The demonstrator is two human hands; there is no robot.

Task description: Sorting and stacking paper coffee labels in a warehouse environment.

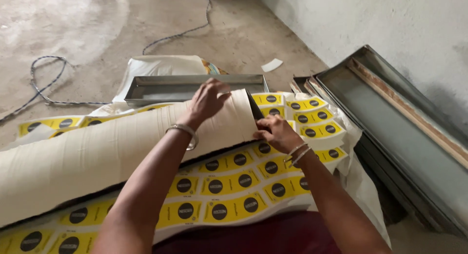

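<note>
**Blade at the end of a pale roll, fingers close by**

Bare concrete floor runs under everything, with a grey plastered wall at two o'clock. Spread over it lies a sheet of yellow printed wrappers with black circles (234,186), and across that a long cream-coloured soft roll (97,151) stretching from eight o'clock toward the centre. The left hand (207,100) presses down on the roll's end, fingers curled over its top edge. The right hand (278,133) is closed around a dark-bladed knife (254,109), its blade standing against the cut face just beside the left fingers. A shallow rectangular steel tray (190,86) sits at twelve o'clock, and stacked larger metal trays (395,132) lean at three o'clock.

The risk, as I judge it: the blade could slip off the soft face toward the left fingertips, or the roll could turn under pressure and spoil the cut.
</note>
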